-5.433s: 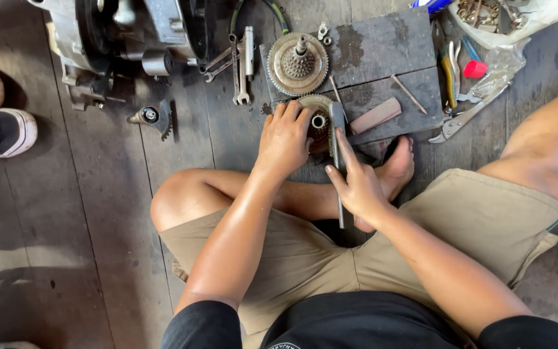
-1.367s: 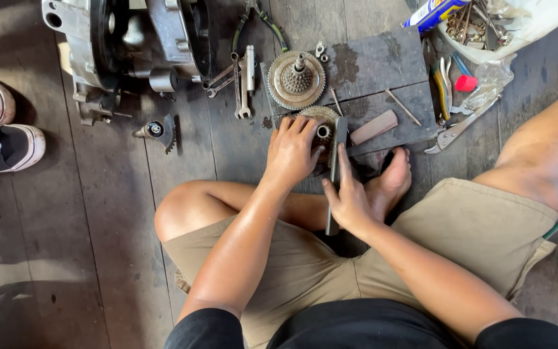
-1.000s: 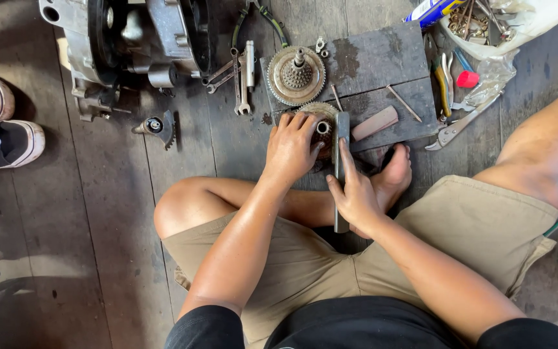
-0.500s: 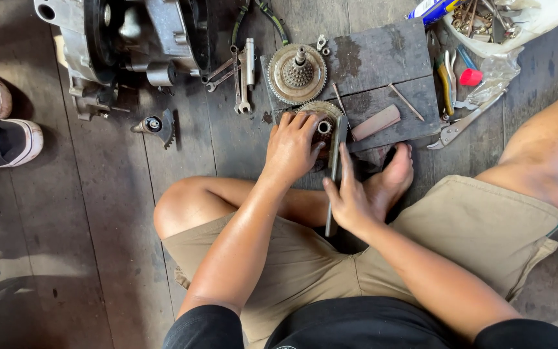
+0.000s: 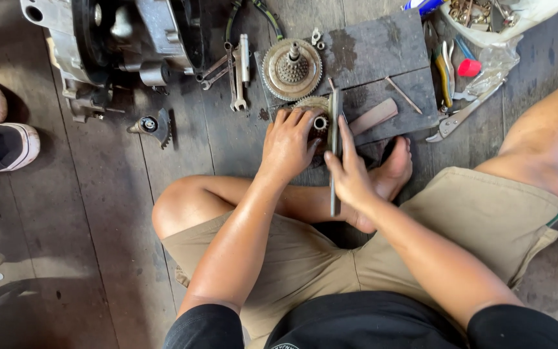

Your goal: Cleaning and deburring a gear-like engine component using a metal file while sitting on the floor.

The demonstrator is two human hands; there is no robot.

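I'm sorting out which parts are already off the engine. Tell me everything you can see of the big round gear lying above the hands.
The big gear is a round, dull grey-brown metal disc with fine teeth around its rim and a smaller toothed hub with a short shaft rising from its middle. It looks worn and greasy. It lies flat on the dark board, at its left edge, just above the left hand and right of the wrenches. No hand touches it.
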